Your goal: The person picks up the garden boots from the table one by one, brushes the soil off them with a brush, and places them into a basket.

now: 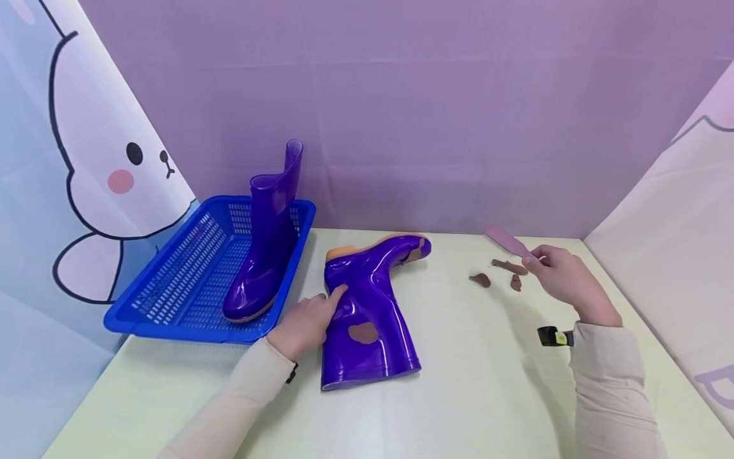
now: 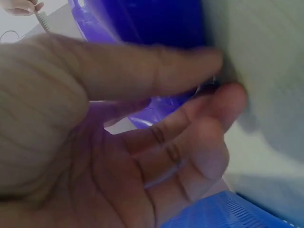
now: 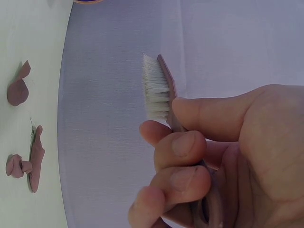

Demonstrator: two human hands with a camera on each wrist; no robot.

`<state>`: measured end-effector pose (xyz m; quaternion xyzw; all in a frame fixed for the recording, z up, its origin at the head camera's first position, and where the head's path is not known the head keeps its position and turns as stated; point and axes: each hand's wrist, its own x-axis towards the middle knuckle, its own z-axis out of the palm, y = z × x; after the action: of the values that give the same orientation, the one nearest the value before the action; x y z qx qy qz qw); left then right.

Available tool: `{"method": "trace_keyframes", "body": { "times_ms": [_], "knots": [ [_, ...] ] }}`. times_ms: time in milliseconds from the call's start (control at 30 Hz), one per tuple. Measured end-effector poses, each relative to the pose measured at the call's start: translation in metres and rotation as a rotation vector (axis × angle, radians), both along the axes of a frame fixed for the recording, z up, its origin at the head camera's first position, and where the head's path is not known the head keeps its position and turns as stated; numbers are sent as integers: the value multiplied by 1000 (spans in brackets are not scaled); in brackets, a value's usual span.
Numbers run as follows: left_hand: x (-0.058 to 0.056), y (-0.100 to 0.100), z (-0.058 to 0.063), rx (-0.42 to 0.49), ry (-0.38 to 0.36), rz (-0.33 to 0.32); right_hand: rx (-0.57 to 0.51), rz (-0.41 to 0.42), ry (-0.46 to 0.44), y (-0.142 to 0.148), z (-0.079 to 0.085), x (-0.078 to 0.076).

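Note:
A shiny purple rubber boot lies on its side, sole toward the back, with a brown patch on the shaft and another brown patch near the toe. Against its left side, my left hand touches the boot with an outstretched finger; in the left wrist view its other fingers are loosely bent. Off to the right, my right hand grips a pinkish brush by its handle. Pale bristles show in the right wrist view, held up off the table.
At the left, a second purple boot stands upright in a blue plastic basket. Brown clay-like lumps, including a curled piece and a long strip, lie near the brush. A purple cloth wall closes off the back.

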<state>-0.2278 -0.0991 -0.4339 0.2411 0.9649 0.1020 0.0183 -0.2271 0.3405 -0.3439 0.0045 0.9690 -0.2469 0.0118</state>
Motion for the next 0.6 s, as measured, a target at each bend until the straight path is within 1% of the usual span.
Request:
{"method": "trace_keyframes", "body": {
  "times_ms": [100,167,300,367,500,567,600],
  "knots": [
    [-1,-3,-1,14,-17,-38,-5,1,0,-1,0,0],
    [-2,-5,-1,25,-13,-62,-8,0,1,-1,0,0],
    [-1,-8,1,9,11,-91,-11,1,2,-1,0,0],
    [0,-9,2,-13,9,-88,-10,1,3,-1,0,0],
    [1,-7,4,-39,-22,-70,-2,2,5,-1,0,-1],
    [1,-4,5,-46,-22,-84,-2,2,2,-1,-1,-1],
    [2,-2,5,-33,-4,-98,-1,3,2,-1,-1,-1]
  ]
}}
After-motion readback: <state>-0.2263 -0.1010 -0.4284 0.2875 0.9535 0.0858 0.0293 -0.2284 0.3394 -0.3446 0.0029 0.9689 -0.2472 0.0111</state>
